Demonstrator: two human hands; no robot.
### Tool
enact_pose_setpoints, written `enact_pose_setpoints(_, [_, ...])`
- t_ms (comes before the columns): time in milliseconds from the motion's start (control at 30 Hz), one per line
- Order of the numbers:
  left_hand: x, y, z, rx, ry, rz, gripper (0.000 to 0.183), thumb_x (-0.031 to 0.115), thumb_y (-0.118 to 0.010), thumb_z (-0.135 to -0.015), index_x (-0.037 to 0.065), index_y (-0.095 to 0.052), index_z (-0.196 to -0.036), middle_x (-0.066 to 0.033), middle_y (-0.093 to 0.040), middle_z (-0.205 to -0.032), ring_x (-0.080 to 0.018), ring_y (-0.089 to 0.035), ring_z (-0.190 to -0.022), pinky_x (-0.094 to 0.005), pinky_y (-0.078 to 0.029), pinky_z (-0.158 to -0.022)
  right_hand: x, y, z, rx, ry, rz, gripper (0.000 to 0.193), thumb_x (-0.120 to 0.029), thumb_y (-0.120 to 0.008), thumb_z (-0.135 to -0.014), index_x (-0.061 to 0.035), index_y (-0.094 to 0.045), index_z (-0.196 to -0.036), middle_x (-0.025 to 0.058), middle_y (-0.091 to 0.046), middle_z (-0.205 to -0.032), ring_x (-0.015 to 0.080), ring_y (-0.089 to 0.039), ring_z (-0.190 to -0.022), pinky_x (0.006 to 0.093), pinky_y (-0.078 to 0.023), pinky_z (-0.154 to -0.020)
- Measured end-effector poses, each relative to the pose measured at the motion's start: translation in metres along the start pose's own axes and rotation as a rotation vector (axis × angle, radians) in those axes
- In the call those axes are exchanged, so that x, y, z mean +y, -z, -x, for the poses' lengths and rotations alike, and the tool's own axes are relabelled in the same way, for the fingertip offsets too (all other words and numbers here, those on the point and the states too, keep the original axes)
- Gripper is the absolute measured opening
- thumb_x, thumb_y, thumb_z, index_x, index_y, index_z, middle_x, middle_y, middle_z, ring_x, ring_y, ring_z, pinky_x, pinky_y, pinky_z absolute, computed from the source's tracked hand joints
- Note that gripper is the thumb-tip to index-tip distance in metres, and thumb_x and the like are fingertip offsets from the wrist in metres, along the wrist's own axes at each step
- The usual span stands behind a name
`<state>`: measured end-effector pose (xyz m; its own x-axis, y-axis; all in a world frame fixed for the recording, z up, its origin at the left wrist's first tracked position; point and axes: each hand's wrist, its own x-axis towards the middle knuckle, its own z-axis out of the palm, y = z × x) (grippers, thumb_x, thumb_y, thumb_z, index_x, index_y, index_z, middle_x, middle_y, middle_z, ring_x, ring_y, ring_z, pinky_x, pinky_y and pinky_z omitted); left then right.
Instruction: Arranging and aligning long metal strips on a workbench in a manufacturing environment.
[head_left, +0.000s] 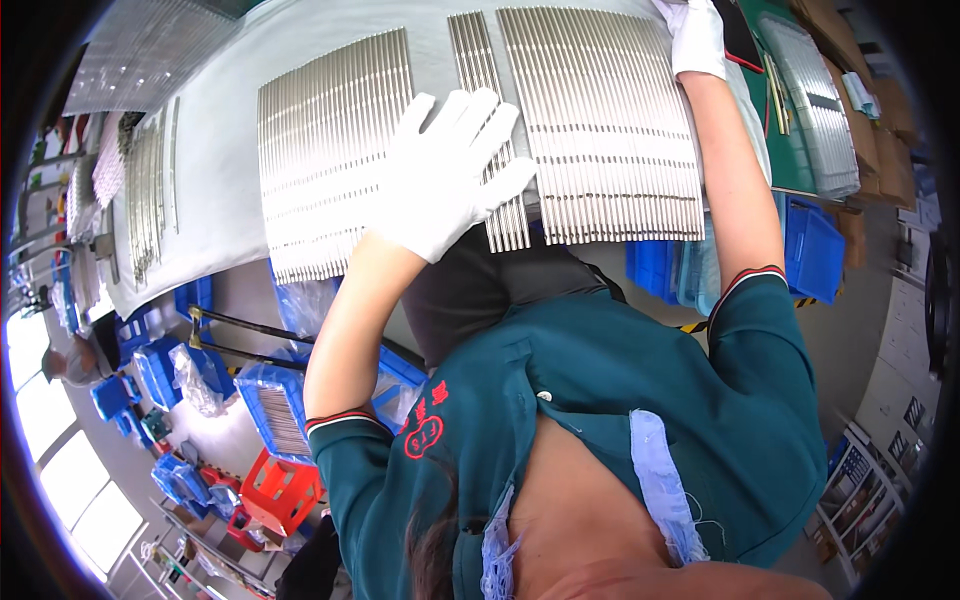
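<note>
My left hand (447,172), in a white glove, lies with spread fingers over slim metal rods. Its palm covers the right edge of the left group of rods (320,140), and its fingers reach to a narrow strip of several rods (475,55) in the middle. A wide group of rods (600,120) lies side by side to the right. My right hand (697,40), also white-gloved, is at the top right beside that group's far corner. The picture's edge cuts off its fingertips, so what they touch or hold is hidden.
The rods lie on a pale cloth-covered table (225,205). More rods (147,190) rest at its left end. To the right are a red-and-black object (741,40) and a clear plastic tray (815,110). Blue bins (812,250) and a red stool (280,492) stand below table height.
</note>
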<state>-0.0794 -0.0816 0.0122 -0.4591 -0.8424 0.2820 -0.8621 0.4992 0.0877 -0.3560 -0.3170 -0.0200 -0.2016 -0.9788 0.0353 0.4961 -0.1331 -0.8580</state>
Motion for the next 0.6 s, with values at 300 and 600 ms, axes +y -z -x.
enact_pose_setpoints(300, [-0.001, 0.024, 0.000, -0.069, 0.070, 0.077, 0.052, 0.044, -0.066, -0.093, 0.004, -0.067, -0.127, -0.0167, -0.064, -0.128, -0.0314, -0.058, -0.121, -0.0482, -0.039, -0.108, 0.013, 0.031, -0.030, -0.179, -0.192, -0.368, 0.040, -0.027, -0.068, -0.101, -0.0002, -0.065, -0.130, 0.0078, -0.067, -0.114, 0.0205, -0.063, -0.101, 0.0367, -0.058, -0.081])
enact_pose_setpoints(600, [0.027, -0.002, -0.037, -0.049, -0.022, 0.103, 0.061, 0.048, -0.066, -0.093, 0.000, -0.063, -0.130, -0.0173, -0.062, -0.132, -0.0317, -0.057, -0.123, -0.0425, -0.042, -0.108, 0.028, 0.006, -0.015, -0.127, 0.127, 0.060, 0.036, -0.024, -0.064, -0.103, 0.0012, -0.065, -0.129, 0.0039, -0.067, -0.116, 0.0139, -0.061, -0.104, 0.0283, -0.050, -0.091])
